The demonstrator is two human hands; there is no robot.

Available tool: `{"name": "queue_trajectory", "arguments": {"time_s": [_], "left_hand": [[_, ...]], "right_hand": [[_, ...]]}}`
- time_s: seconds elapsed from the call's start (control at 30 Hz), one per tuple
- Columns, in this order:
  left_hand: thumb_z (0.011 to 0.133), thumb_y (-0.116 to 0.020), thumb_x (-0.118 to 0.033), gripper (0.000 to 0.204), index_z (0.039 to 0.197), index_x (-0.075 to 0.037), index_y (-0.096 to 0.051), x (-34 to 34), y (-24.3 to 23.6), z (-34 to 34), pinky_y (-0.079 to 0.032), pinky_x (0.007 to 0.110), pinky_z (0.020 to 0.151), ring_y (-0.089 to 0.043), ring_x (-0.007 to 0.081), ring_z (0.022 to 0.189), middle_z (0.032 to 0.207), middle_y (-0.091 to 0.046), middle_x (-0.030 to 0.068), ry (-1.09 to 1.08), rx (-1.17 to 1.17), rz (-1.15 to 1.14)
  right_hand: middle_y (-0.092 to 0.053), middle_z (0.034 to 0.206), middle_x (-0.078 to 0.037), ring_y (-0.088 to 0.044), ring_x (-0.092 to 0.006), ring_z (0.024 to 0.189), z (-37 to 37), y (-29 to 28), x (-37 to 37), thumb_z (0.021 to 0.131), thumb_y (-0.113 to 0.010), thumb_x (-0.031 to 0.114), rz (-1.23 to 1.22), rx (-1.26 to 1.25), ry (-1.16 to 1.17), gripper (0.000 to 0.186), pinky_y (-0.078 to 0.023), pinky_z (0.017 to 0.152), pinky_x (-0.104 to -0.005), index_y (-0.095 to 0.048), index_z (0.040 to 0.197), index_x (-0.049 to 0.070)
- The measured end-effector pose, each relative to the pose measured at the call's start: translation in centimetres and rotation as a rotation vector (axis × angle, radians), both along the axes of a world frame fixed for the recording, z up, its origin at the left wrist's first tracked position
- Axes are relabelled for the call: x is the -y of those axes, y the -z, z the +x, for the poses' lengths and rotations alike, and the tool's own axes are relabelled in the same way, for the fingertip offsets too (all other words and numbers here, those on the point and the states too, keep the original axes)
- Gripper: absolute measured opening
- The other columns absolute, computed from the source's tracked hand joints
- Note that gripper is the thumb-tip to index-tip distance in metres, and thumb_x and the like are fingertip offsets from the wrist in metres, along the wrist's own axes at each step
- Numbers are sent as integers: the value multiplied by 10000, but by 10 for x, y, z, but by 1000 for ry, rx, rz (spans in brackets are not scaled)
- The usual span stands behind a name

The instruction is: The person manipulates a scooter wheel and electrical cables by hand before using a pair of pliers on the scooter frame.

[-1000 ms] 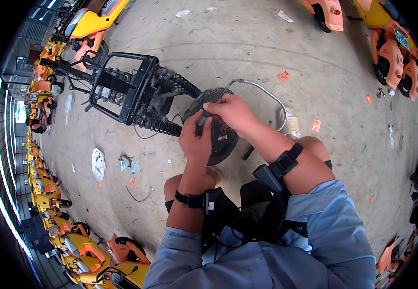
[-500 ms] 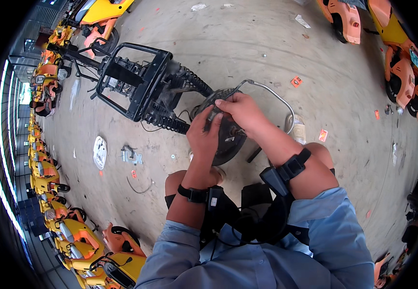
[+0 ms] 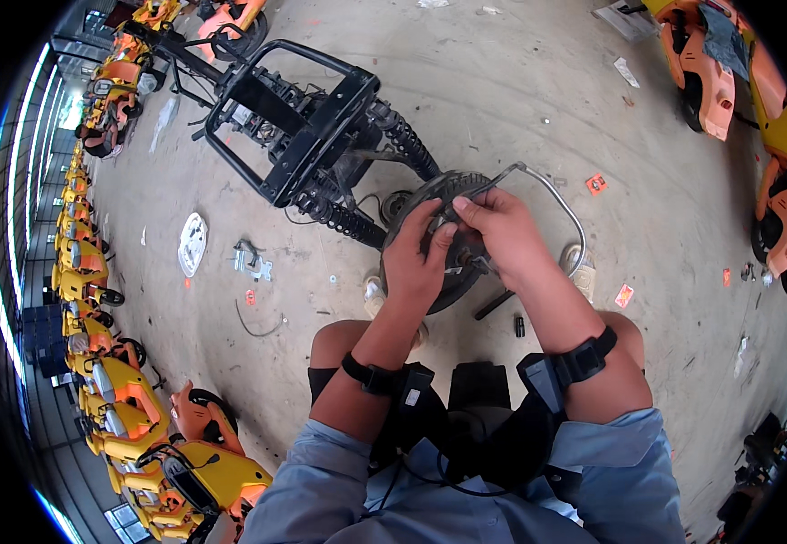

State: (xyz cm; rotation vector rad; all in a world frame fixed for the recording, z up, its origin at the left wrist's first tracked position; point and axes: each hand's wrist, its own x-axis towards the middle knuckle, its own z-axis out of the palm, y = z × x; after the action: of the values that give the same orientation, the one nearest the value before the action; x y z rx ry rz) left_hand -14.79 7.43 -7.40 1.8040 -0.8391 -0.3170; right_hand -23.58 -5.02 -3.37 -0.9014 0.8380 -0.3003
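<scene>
My left hand (image 3: pixel 416 258) and my right hand (image 3: pixel 500 231) meet over a black tyred wheel (image 3: pixel 449 295), fingers bent and closed around a small dark piece, which is mostly hidden. From beside my right fingers a bent tube (image 3: pixel 567 204), silver with a darker section, arches out to the right. A black scooter frame (image 3: pixel 289 127) with coil shock absorbers (image 3: pixel 330 213) lies beyond the wheel. A dark rod (image 3: pixel 493 305) and a short black cylinder (image 3: pixel 520 326) are on the floor below the wheel.
Yellow and orange scooters stand along the left (image 3: pixel 121 381) and upper right (image 3: pixel 697 82). Another person (image 3: pixel 101 140) is at the upper left. A white oval plate (image 3: pixel 192 243), metal brackets (image 3: pixel 253 263), a loose cable (image 3: pixel 248 326) and scattered scraps lie on the concrete floor (image 3: pixel 593 118).
The view has shifted, so the wheel and both hands appear farther right, with more floor below the wheel. My hands stay together at the wheel with fingers bent around the piece.
</scene>
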Motion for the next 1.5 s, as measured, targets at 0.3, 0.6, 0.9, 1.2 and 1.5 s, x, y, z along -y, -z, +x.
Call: {"name": "queue_trajectory", "arguments": {"time_s": [0.3,0.6,0.9,1.2,1.5], "left_hand": [[980,-603,-243,299,1212,-55,-602,1,-4,-5,-521,285,700,-666,158,770,916,-699,110,1,-105,27],[894,-682,-157,356,1236,-92,-602,1,-12,-8,-483,319,624,-599,228,727,956,-646,106,-34,159,-22],[837,-738,-145,437,1243,-79,-590,3,-21,1,-495,366,799,-632,293,942,1052,-664,134,-64,365,13],[847,-710,-149,280,1093,-42,-630,9,-25,-9,-494,405,827,-619,348,967,1036,-649,147,-5,340,-16],[903,-664,-207,285,1130,-39,-628,13,-25,-15,-498,380,705,-618,306,818,961,-630,133,9,260,78]], "right_hand": [[-639,866,-49,-591,-135,773,-4,2,-4,934,-658,250,-43,8,-11,254,-468,717,-283,-604,984,8],[-636,858,-29,-584,-118,765,0,6,-11,927,-662,265,-10,-31,-10,235,-455,671,-274,-614,959,37],[-623,821,-19,-583,-114,744,4,1,-12,919,-675,283,-3,9,29,233,-457,645,-276,-591,888,68],[-641,832,-28,-591,-122,738,-6,5,-3,912,-669,249,13,33,48,207,-452,656,-269,-601,960,59],[-632,819,-24,-584,-116,728,-11,16,8,903,-675,245,17,71,13,193,-445,635,-271,-596,932,72]]}}
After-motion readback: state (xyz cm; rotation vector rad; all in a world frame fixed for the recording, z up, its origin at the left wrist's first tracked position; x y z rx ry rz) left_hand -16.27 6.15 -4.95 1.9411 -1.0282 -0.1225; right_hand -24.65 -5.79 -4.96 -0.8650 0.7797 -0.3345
